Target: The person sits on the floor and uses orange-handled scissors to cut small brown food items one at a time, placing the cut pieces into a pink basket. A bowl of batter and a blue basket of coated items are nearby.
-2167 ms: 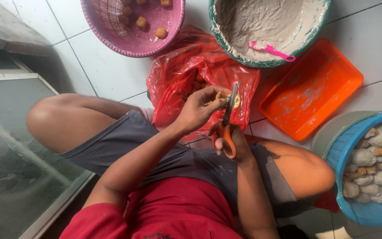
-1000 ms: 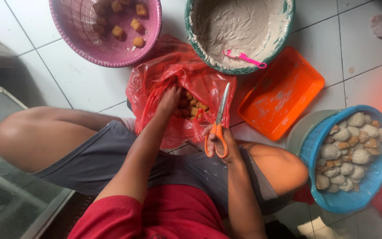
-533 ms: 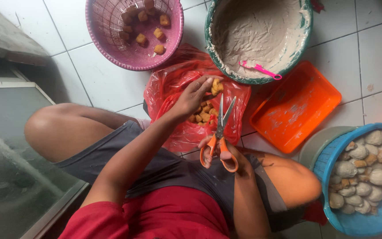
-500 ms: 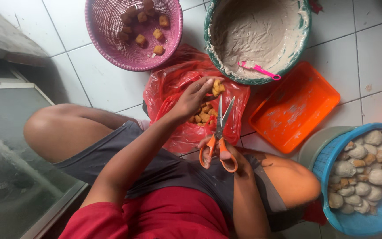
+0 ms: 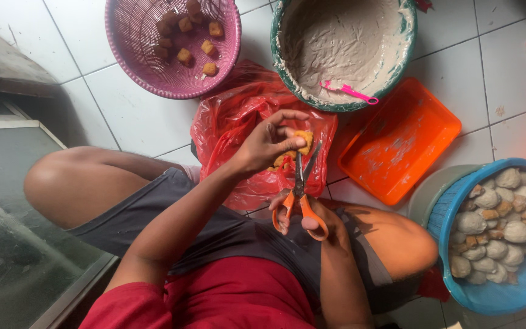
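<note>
My left hand (image 5: 267,142) pinches a golden-brown fried tofu puff (image 5: 303,139) above a red plastic bag (image 5: 238,116) that lies on the tiled floor. My right hand (image 5: 304,218) grips orange-handled scissors (image 5: 300,190), whose open blades point up at the puff. More puffs show in the bag's mouth just below my left hand. A pink mesh basket (image 5: 130,36) at the top left holds several puffs. I sit on the floor with my knees spread.
A green-rimmed bowl (image 5: 348,49) of grey paste holds a pink spoon (image 5: 349,92). Right of the bag lies an orange tray (image 5: 400,139). A blue basin (image 5: 500,244) of pale stuffed pieces stands at the right. A glass-topped surface (image 5: 13,207) is at my left.
My left hand went into the red bag, came out with one puff and lifted it to the scissor blades. The scissors stayed in my right hand.
</note>
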